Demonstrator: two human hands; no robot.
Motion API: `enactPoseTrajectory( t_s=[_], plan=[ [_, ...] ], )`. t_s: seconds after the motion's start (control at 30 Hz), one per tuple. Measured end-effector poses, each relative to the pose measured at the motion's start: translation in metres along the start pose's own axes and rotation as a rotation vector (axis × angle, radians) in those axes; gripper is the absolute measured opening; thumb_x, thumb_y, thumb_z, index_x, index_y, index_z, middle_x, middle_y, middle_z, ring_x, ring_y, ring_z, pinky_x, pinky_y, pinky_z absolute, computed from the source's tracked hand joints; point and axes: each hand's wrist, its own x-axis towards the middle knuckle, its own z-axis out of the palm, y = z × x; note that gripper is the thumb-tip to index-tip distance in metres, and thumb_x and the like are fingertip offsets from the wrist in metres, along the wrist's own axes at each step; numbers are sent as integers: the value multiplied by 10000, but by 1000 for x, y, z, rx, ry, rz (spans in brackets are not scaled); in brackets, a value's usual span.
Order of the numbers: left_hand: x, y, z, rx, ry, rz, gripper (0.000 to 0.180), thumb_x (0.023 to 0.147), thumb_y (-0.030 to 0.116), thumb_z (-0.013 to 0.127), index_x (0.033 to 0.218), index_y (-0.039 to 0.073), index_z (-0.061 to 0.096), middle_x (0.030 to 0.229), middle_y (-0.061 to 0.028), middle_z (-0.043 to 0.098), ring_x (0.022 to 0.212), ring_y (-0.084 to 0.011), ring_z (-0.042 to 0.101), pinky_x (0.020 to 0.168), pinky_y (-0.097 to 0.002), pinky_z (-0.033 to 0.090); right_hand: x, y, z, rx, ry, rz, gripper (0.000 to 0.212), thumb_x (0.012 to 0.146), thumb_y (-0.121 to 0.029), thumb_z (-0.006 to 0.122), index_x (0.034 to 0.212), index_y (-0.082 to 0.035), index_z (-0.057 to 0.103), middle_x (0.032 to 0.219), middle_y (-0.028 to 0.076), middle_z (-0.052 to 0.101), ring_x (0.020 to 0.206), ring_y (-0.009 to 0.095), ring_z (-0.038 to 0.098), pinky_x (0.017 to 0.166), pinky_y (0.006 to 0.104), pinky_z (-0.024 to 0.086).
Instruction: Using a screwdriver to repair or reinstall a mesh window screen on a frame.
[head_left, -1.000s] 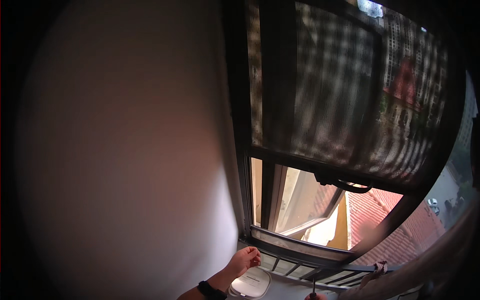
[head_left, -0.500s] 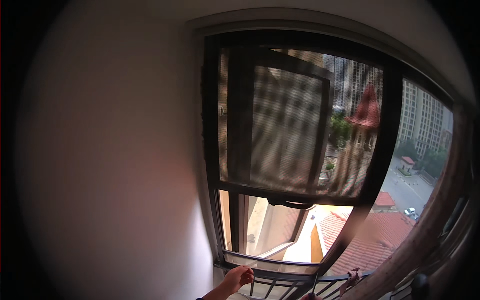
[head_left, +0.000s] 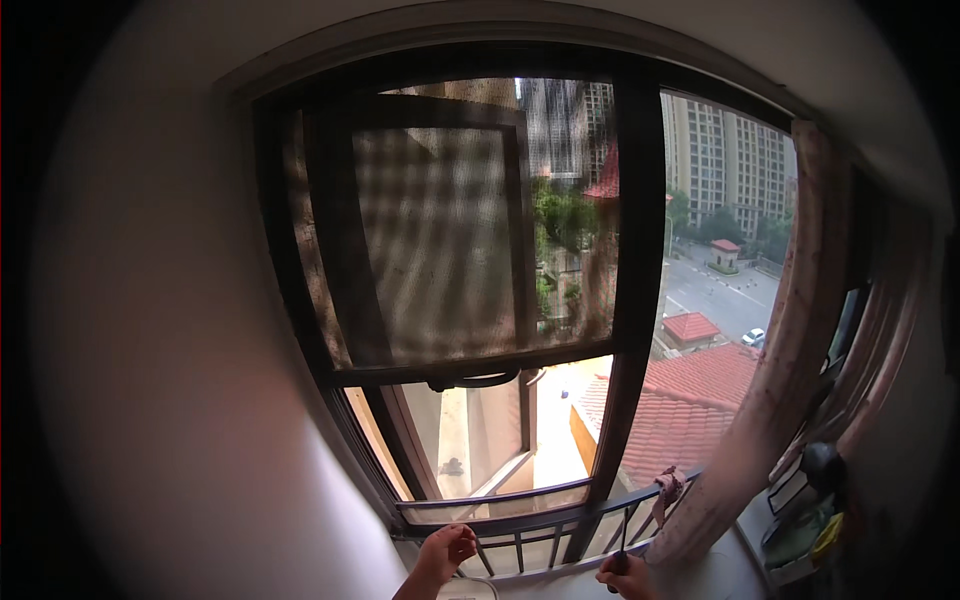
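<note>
My left hand (head_left: pixel 447 552) is raised in front of the low railing (head_left: pixel 540 535), near the window's lower left corner. Its fingers are curled together, and whatever may be between them is too small to make out. Farther right, my right hand (head_left: pixel 626 575) is wrapped around the dark handle of a screwdriver (head_left: pixel 622 545), whose thin shaft points up. Ahead stands the dark-framed window (head_left: pixel 637 230). Its mesh screen (head_left: pixel 440 240) is pulled partway down, with a curved handle (head_left: pixel 475 380) on the bottom bar. Behind the mesh, a sash is swung outward.
A white rounded object (head_left: pixel 468 589) sits below my left hand. A pale curtain (head_left: pixel 790 300) hangs at the right, and a pinkish cloth (head_left: pixel 670 487) is on the railing. Beyond it are a dark rounded item (head_left: pixel 823 464) and a yellow item (head_left: pixel 828 540). A wall (head_left: pixel 170 380) fills the left.
My view has turned right, so the window now appears farther left and more of the curtain side shows. My right hand with the screwdriver has come more fully into view.
</note>
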Motion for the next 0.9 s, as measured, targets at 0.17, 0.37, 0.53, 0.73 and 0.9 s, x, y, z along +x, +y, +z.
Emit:
enactPoseTrajectory(
  t_s=[0.17,0.37,0.53,0.73,0.9],
  plan=[
    [4,-1,7,28,-35,9,82,857,121,545,867,47,578,786,-60,599,707,-147,589,676,-280,511,-10,-1,-5,143,198,72,141,691,-40,685,733,-55,552,629,-34,518,524,56,466,486,210,367],
    [12,-4,8,95,-36,-4,72,856,123,572,860,52,578,811,-55,604,698,-128,576,668,-266,503,-19,5,-17,153,272,79,112,687,-24,662,718,-54,559,601,-40,500,520,42,456,467,195,345],
    [12,-13,5,133,-19,-76,126,881,153,538,907,42,591,830,-53,602,700,-126,569,662,-258,492,-31,8,-13,216,298,48,94,679,-8,636,716,-51,561,606,-37,504,521,39,456,457,186,337],
    [24,-31,-7,177,-67,-136,73,844,124,592,843,59,559,814,-47,598,703,-137,577,666,-274,507,-32,-33,-4,601,150,-430,144,595,5,596,659,-65,487,607,41,475,516,158,472,766,381,390],
    [33,-46,-7,217,-13,-242,91,855,116,573,891,32,574,809,-45,596,707,-127,573,680,-258,502,-64,-144,14,751,-36,-893,243,831,-58,537,596,-59,474,553,75,509,464,211,512,648,423,474]
  ],
)
